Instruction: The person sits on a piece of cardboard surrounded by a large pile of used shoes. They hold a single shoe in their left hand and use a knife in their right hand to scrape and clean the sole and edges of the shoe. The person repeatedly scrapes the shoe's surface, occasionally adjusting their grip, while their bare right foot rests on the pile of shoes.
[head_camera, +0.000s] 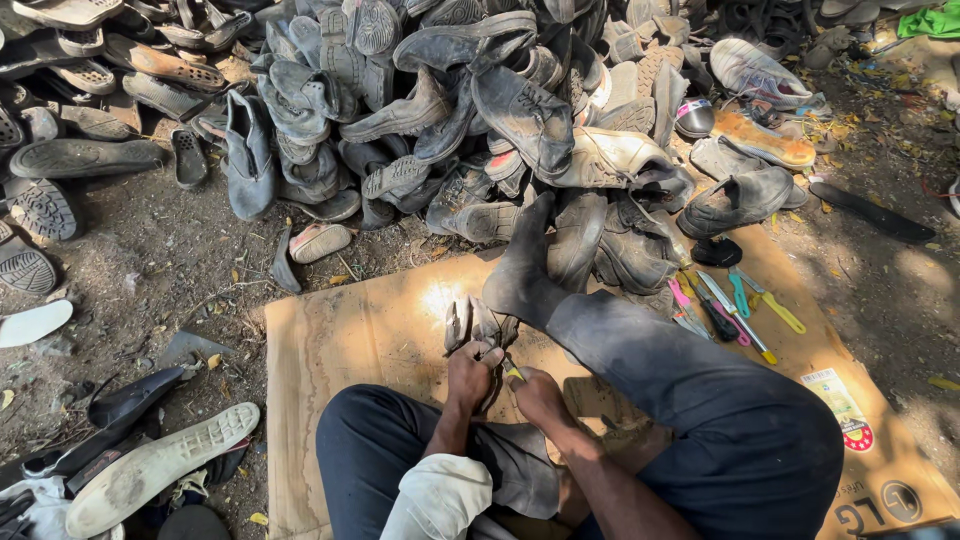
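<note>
Seated on flat brown cardboard (350, 340), left hand (470, 372) pinches a worn grey shoe piece (478, 325) steady while right hand (538, 395), clenched around a yellow-handled tool (513, 371), works it, near the heaped old shoes (430, 110).

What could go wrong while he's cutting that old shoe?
The yellow-handled cutter in the right hand sits close to the left hand holding the shoe piece, so a slip might nick fingers. The spare knives lie loose beside his outstretched leg.
</note>
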